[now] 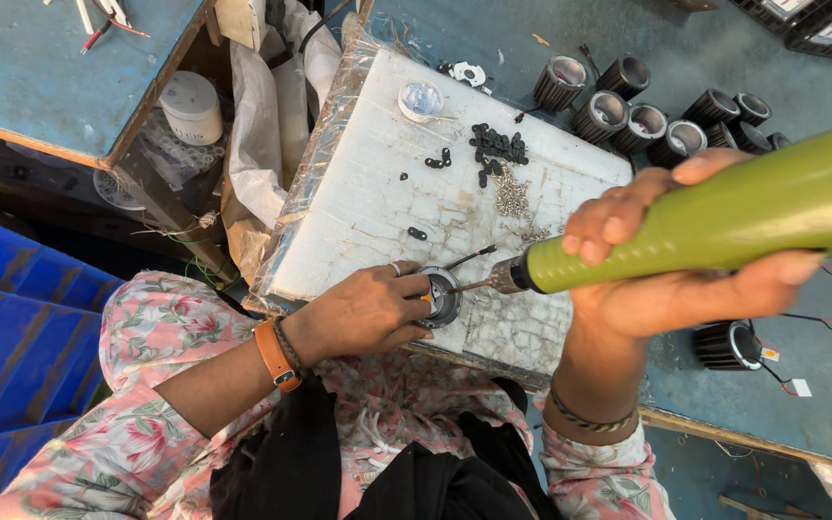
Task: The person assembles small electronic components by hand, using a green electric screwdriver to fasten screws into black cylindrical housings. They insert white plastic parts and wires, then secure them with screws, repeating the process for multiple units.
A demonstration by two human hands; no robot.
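One view only: the camera sits on your head and looks almost straight down, close over your lap and both hands. Your left hand point(368, 313) lies low and centre, your right hand point(666, 260) to its right and nearer the lens, so it looms large. Beyond the hands the white board point(387, 193) fills mid-frame; the blue table point(820, 366) runs off right of your right hand.

You're in a small assembly workshop, seated at a worn blue bench point(801, 385) with rows of black finned lamp housings point(647, 120), a heap of small black parts point(496, 146) and screws point(510, 197) on a white block point(387, 193), blue crates point(21, 327) alongside.
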